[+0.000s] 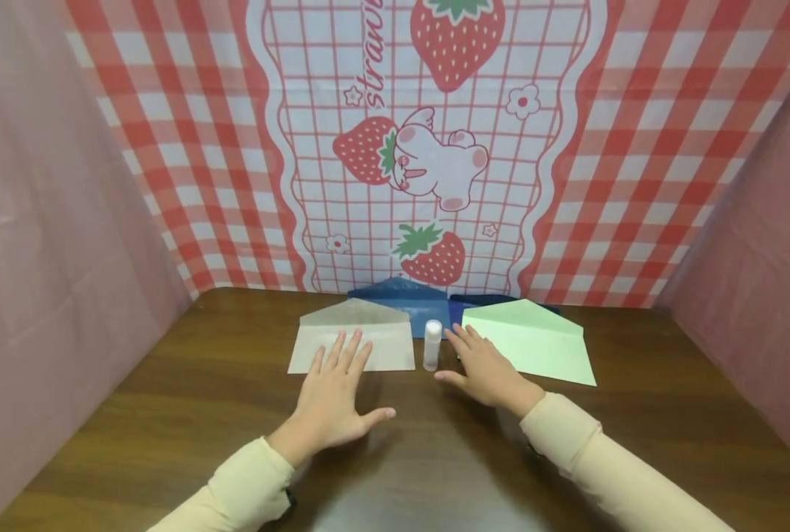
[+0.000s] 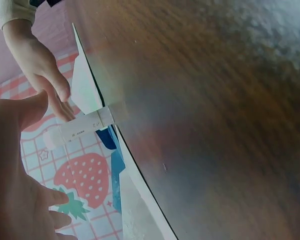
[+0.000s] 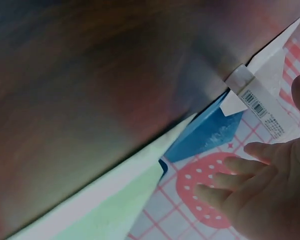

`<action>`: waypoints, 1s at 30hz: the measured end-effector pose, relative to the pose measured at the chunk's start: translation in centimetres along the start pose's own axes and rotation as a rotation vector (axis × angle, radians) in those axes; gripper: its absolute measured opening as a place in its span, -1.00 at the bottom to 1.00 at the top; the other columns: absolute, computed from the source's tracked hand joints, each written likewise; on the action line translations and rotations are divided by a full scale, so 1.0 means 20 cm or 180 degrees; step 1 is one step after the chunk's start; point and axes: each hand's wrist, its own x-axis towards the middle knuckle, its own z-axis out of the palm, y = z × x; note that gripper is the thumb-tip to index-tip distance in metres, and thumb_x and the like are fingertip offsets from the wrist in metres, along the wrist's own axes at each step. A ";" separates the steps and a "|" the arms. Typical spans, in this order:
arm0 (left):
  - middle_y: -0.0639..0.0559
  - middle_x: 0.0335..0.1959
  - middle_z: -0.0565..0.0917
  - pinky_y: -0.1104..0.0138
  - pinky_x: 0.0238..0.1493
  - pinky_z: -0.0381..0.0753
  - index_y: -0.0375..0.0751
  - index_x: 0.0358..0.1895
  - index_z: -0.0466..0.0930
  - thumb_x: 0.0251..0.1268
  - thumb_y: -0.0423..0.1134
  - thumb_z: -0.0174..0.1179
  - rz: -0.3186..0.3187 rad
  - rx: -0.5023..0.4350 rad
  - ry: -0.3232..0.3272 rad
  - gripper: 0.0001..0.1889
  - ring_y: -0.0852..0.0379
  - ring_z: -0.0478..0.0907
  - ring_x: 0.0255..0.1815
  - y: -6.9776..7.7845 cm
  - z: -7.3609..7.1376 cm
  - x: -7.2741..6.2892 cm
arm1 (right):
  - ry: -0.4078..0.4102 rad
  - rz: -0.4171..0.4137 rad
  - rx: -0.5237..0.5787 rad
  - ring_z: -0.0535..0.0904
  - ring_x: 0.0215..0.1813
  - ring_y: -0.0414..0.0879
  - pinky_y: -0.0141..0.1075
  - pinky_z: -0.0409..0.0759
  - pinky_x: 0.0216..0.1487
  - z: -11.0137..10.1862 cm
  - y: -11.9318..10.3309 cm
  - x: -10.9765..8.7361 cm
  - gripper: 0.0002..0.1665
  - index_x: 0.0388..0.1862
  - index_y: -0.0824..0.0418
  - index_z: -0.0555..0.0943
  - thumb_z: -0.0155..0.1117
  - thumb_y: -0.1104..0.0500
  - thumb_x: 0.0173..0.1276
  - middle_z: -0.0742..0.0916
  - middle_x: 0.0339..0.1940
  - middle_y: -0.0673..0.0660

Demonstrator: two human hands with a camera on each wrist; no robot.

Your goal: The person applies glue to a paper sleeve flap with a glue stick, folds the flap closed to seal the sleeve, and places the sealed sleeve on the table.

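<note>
A white glue stick stands upright on the table, its barcode label turned toward the right wrist view. My left hand is spread with straight fingers, its fingertips overlapping a pale grey envelope in the head view. To the right of the glue stick, my right hand is open, fingers extended beside a light green envelope. Both of these envelopes have their pointed flaps unfolded away from me. Neither hand holds anything.
Behind the front envelopes lie a blue envelope and a darker blue one, partly covered. The brown wooden table ends at a strawberry-print cloth. Pink curtains hang on both sides.
</note>
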 end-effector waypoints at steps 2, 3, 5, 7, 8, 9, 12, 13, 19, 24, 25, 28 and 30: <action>-0.11 0.58 0.01 -0.15 0.52 -0.02 -0.14 0.51 0.05 0.05 0.45 0.09 0.0000 -0.0003 -0.0001 0.04 -0.18 -0.07 0.59 0.00 0.00 -0.01 | -0.0013 -0.0040 0.0094 0.14 0.51 0.34 0.22 0.21 0.43 0.01 0.00 0.01 -0.05 0.43 0.40 0.21 0.26 -0.15 0.28 0.30 0.48 0.40; -0.11 0.58 0.01 -0.15 0.52 -0.01 -0.14 0.51 0.05 0.06 0.45 0.09 -0.0001 -0.0002 -0.0009 0.04 -0.18 -0.06 0.59 0.01 0.00 -0.01 | -0.0025 -0.0052 0.0144 0.15 0.51 0.33 0.20 0.21 0.44 0.01 0.00 0.02 -0.04 0.43 0.42 0.21 0.28 -0.14 0.27 0.29 0.48 0.40; -0.13 0.57 0.03 -0.16 0.51 0.01 -0.14 0.50 0.06 0.06 0.44 0.09 0.0000 0.0001 -0.0010 0.04 -0.20 -0.04 0.58 0.01 0.01 -0.01 | -0.0052 -0.0068 0.0240 0.16 0.51 0.33 0.16 0.22 0.45 0.01 0.01 0.03 -0.02 0.43 0.44 0.19 0.30 -0.12 0.26 0.28 0.48 0.41; -0.12 0.57 0.03 -0.15 0.51 0.01 -0.14 0.50 0.06 0.06 0.44 0.08 -0.0008 0.0009 -0.0035 0.03 -0.19 -0.04 0.58 0.01 0.01 -0.01 | -0.0069 -0.0049 0.0362 0.20 0.49 0.32 0.14 0.24 0.45 0.02 0.01 0.04 -0.02 0.43 0.44 0.19 0.33 -0.09 0.24 0.30 0.47 0.41; -0.13 0.57 0.03 -0.14 0.52 0.01 -0.14 0.50 0.06 0.07 0.44 0.08 -0.0012 0.0000 -0.0040 0.03 -0.20 -0.04 0.58 0.01 0.01 -0.01 | -0.0042 -0.0054 0.0452 0.28 0.45 0.30 0.13 0.29 0.42 0.02 0.02 0.05 -0.04 0.42 0.43 0.20 0.35 -0.07 0.23 0.35 0.44 0.41; -0.13 0.57 0.03 -0.14 0.52 0.00 -0.14 0.50 0.06 0.07 0.44 0.08 -0.0018 -0.0003 -0.0051 0.03 -0.19 -0.04 0.58 0.01 0.01 -0.01 | 0.0005 -0.0055 0.0530 0.37 0.40 0.29 0.11 0.37 0.37 0.03 0.02 0.06 -0.06 0.40 0.43 0.23 0.37 -0.04 0.22 0.41 0.40 0.42; -0.12 0.57 0.02 -0.14 0.52 0.00 -0.14 0.51 0.05 0.08 0.43 0.08 -0.0024 -0.0027 -0.0075 0.03 -0.19 -0.05 0.58 0.02 0.01 -0.01 | 0.0226 -0.0011 0.0686 0.59 0.10 0.17 0.02 0.57 0.13 0.04 0.02 0.08 -0.17 0.30 0.43 0.35 0.43 0.04 0.17 0.62 0.16 0.38; -0.13 0.57 0.03 -0.14 0.52 0.00 -0.14 0.51 0.05 0.08 0.43 0.08 -0.0020 -0.0036 -0.0074 0.02 -0.19 -0.05 0.58 0.02 0.01 -0.01 | 0.0320 0.0016 0.0728 0.62 0.02 0.14 0.00 0.60 0.05 0.04 0.02 0.08 -0.22 0.25 0.43 0.40 0.45 0.07 0.15 0.67 0.07 0.36; -0.15 0.56 0.06 -0.13 0.52 0.00 -0.14 0.50 0.06 0.08 0.42 0.09 -0.0002 -0.0060 -0.0068 0.01 -0.21 -0.02 0.57 0.02 0.00 -0.01 | 0.0560 0.0384 0.1139 0.69 -0.02 0.16 -0.02 0.63 0.04 0.04 -0.01 0.11 -0.43 0.02 0.44 0.54 0.48 0.16 0.10 0.73 -0.06 0.36; -0.13 0.55 0.11 -0.11 0.51 0.05 -0.14 0.50 0.07 0.09 0.39 0.12 -0.0010 -0.0293 0.0011 0.00 -0.17 0.03 0.56 0.03 0.00 -0.01 | 0.0443 0.0735 0.1710 0.70 -0.02 0.18 -0.08 0.65 0.05 0.06 -0.03 0.14 -0.53 -0.06 0.45 0.56 0.46 0.23 0.11 0.73 -0.08 0.39; -0.12 0.54 0.13 -0.10 0.50 0.08 -0.14 0.49 0.08 0.08 0.39 0.13 -0.0011 -0.0352 0.0054 -0.01 -0.16 0.06 0.56 0.03 0.00 0.00 | 0.0422 0.0786 0.1773 0.70 -0.02 0.19 -0.09 0.65 0.05 0.06 -0.03 0.15 -0.55 -0.07 0.45 0.56 0.46 0.24 0.11 0.73 -0.08 0.39; -0.15 0.50 0.24 -0.07 0.48 0.17 -0.15 0.47 0.13 0.05 0.34 0.20 -0.0020 -0.0573 0.0209 -0.01 -0.14 0.18 0.51 0.03 -0.01 0.00 | 0.0409 0.0905 0.1932 0.71 -0.03 0.18 -0.09 0.65 0.06 0.07 -0.03 0.16 -0.58 -0.09 0.44 0.58 0.46 0.26 0.10 0.74 -0.09 0.39; -0.15 0.45 0.32 -0.05 0.45 0.24 -0.17 0.45 0.17 0.02 0.29 0.26 -0.0028 -0.0715 0.0311 -0.03 -0.13 0.26 0.47 0.02 -0.01 0.00 | 0.0449 0.0945 0.1978 0.71 -0.04 0.17 -0.09 0.64 0.05 0.07 -0.03 0.17 -0.59 -0.11 0.43 0.59 0.46 0.26 0.09 0.74 -0.10 0.38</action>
